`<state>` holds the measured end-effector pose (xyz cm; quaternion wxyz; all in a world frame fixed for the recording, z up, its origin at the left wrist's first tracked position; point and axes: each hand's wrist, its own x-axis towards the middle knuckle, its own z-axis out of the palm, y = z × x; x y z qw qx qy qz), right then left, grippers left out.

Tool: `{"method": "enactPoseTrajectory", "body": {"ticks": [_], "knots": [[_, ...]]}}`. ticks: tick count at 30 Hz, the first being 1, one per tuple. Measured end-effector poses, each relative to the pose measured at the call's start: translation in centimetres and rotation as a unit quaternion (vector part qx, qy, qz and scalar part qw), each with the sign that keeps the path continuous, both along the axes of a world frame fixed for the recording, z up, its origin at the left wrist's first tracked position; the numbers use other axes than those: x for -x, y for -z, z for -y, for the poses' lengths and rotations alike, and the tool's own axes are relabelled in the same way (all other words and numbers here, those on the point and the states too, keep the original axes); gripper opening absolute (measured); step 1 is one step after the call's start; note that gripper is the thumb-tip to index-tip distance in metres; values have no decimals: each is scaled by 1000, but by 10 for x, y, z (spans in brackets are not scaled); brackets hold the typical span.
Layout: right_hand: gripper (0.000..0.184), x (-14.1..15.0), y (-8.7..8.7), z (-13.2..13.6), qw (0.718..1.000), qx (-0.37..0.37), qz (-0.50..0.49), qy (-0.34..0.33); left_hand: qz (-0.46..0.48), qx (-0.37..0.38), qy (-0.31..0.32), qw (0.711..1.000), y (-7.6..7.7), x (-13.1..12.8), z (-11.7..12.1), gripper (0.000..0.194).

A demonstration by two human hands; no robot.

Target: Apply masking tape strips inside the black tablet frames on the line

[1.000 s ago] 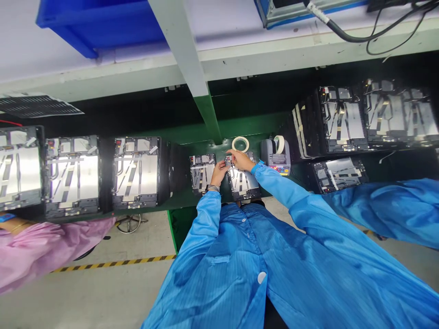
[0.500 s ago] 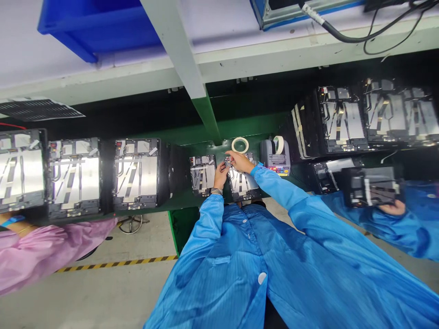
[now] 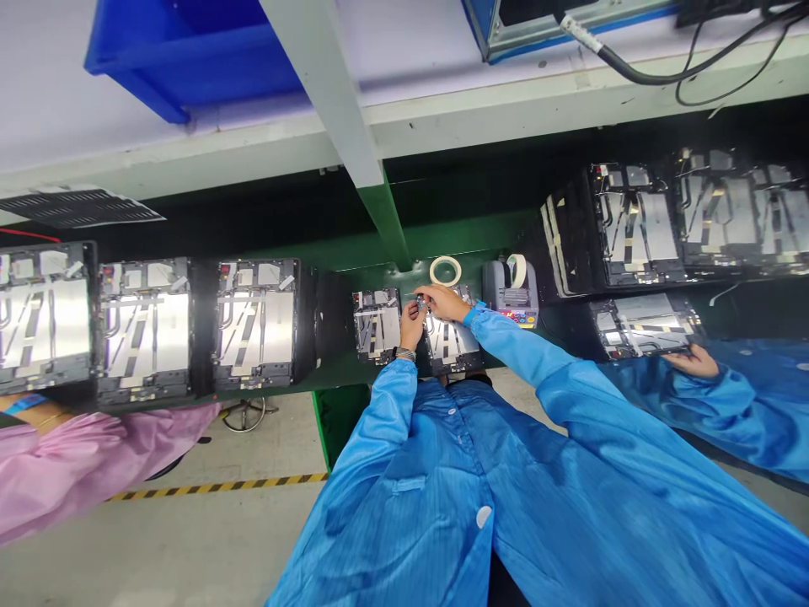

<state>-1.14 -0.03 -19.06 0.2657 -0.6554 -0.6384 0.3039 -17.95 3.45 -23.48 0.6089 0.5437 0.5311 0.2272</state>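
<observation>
In front of me lies an opened tablet-like device (image 3: 450,344) with a silvery inside and dark strips. Over its upper left corner my left hand (image 3: 412,324) is closed, fingers pinched together. My right hand (image 3: 442,302) meets it there from the right, its fingers also pinched. Whatever sits between the fingertips is small and cannot be made out. A second opened device (image 3: 377,329) lies just left of my left hand. Beyond my right hand rests a roll of pale tape (image 3: 446,271). To its right stands a grey tape dispenser (image 3: 511,293).
Stacks of similar devices (image 3: 256,324) stand at left, more stacks (image 3: 637,223) at right. A co-worker's hand (image 3: 693,362) holds a device (image 3: 645,324) at right; a pink sleeve (image 3: 94,455) reaches in at left. A post (image 3: 383,211) rises behind the bench.
My hands stay pinched together over the same corner. The co-worker at right has moved a device leftward and down onto the bench. The whole view has shifted slightly.
</observation>
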Motion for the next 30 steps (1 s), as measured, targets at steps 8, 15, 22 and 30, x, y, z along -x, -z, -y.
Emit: {"method": "enactPoseTrajectory", "body": {"ticks": [8, 15, 22, 30], "knots": [[61, 1, 4, 7, 999, -22, 9, 24, -41, -24, 1, 999, 3, 1, 3, 37], [60, 5, -5, 11, 998, 1, -8, 55, -52, -6, 3, 999, 3, -3, -3, 41], [46, 50, -24, 44, 847, 21, -431, 309, -29, -3, 4, 1000, 9, 5, -8, 62], [35, 85, -18, 61, 579, 68, -714, 387, 3, -78, 42, 996, 14, 9, -11, 65]]}}
